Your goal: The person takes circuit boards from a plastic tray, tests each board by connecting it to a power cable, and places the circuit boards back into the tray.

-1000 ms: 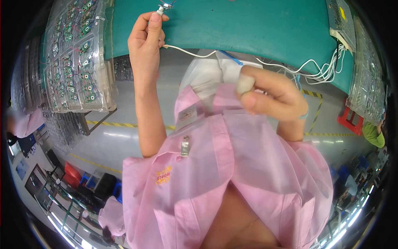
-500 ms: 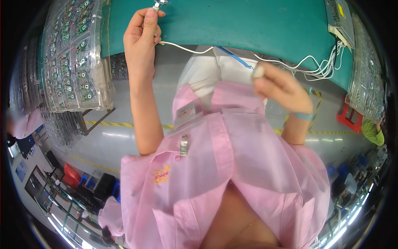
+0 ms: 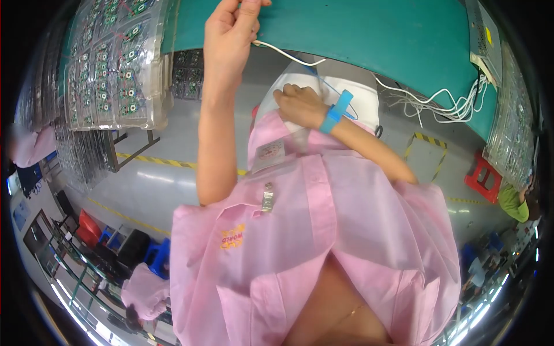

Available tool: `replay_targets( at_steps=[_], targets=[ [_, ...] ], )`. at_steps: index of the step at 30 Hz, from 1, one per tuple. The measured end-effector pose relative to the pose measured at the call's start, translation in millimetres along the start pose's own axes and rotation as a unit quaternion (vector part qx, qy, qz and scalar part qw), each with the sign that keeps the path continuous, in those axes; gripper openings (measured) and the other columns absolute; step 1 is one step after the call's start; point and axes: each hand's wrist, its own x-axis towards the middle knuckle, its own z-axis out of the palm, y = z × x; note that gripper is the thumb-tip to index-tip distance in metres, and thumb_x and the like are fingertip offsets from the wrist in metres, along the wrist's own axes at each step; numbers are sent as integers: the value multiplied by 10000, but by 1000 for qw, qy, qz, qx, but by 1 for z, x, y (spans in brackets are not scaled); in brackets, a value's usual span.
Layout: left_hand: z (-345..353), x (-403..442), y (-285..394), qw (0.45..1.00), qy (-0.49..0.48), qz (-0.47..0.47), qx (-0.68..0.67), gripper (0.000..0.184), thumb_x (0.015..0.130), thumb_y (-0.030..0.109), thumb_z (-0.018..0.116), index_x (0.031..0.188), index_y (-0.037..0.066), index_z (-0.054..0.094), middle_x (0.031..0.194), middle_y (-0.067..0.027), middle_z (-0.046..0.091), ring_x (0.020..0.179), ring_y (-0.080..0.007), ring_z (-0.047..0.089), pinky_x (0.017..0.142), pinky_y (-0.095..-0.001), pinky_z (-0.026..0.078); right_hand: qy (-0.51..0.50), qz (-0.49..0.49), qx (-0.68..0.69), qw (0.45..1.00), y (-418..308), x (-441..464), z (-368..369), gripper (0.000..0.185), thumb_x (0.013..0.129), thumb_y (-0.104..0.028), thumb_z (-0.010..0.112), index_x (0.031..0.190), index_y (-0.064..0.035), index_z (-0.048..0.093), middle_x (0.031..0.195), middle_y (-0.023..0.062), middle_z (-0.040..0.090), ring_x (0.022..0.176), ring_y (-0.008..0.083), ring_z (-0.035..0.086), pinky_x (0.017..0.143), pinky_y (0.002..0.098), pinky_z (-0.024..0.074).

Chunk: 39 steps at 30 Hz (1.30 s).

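My left hand [image 3: 228,49] is raised over the near edge of the green table mat, its thumb and fingers pinched together at the top of the view. A white cable [image 3: 288,56] comes out beside its palm, and the fingertips and the cable's end are partly cut off. Over my lap, my right hand [image 3: 300,105] has its fingers curled in; what they hold, if anything, is hidden. Around that wrist sits a blue wrist strap [image 3: 333,118] with a thin blue cord.
Stacked clear trays of small green circuit boards [image 3: 127,75] stand at the left. A bundle of white cables [image 3: 461,104] hangs over the table's right edge, near a metal box [image 3: 483,43]. More trays [image 3: 508,127] and a red stool [image 3: 483,177] are at the right.
My right hand has swung left and inward, from beside the cables to over my lap. My left hand sits higher in the view, and the small connector at its fingertips has gone out of sight.
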Motion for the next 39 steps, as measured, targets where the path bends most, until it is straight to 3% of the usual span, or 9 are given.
replay_targets(
  at_steps=[11,20,23,25,26,29,30,35,39],
  targets=[
    [-8,10,-29,997,-40,22,67,203,956,229,491,887,57,575,635,69,393,535,-20,310,488,-158,246,-11,144,129,981,34,33,-35,245,929,-241,418,998,-23,504,863,175,629,732,352,597,677,417,460],
    [-5,-1,-2,999,-34,9,-17,194,954,218,480,972,56,585,727,15,490,612,-44,418,539,-153,314,170,-34,-19,985,48,68,-13,288,931,-208,418,1089,21,492,941,170,607,731,269,573,675,376,457],
    [-9,-9,9,999,-31,18,12,196,943,211,515,923,36,600,609,47,419,531,-26,308,480,-167,230,62,13,169,984,31,59,-24,281,907,-145,431,1120,32,479,960,172,593,739,263,563,687,363,461],
    [-7,-9,10,1000,-16,-17,-16,177,946,179,490,946,30,587,630,50,431,534,-24,306,478,-166,241,-41,4,47,998,-5,40,-61,345,791,-46,471,1136,-43,486,972,197,581,770,295,587,683,380,467],
    [-3,-10,15,999,1,-32,-33,175,948,182,490,956,33,581,638,48,440,532,-25,305,478,-165,245,101,-64,37,992,-12,30,-61,235,806,-64,462,1036,-44,503,884,179,583,731,308,590,636,390,479],
    [-4,-12,14,997,-1,-50,-57,174,952,191,492,971,38,573,665,40,466,533,-24,304,479,-164,252,64,-101,86,989,-27,4,-91,123,840,-98,483,952,-53,504,833,156,577,605,337,571,571,394,477],
    [-6,-11,12,996,-7,-64,-59,175,954,197,493,976,42,570,685,35,482,536,-24,305,481,-164,253,-85,-67,149,983,-38,-5,-128,115,852,-103,486,955,-56,501,874,155,572,627,339,571,590,391,478],
    [-5,-11,16,995,9,-65,-69,168,958,204,492,969,52,565,734,22,506,548,-27,320,496,-167,267,171,-28,237,956,-35,-19,-188,175,918,-163,471,1048,-55,518,714,64,566,640,192,583,558,305,458],
    [-2,-22,15,978,24,-64,-196,163,955,191,490,991,57,575,838,-3,574,556,-28,347,504,-164,288,201,57,551,808,-22,-6,-198,255,966,-241,434,1060,-35,550,815,63,573,679,121,537,549,251,429]
  ],
)
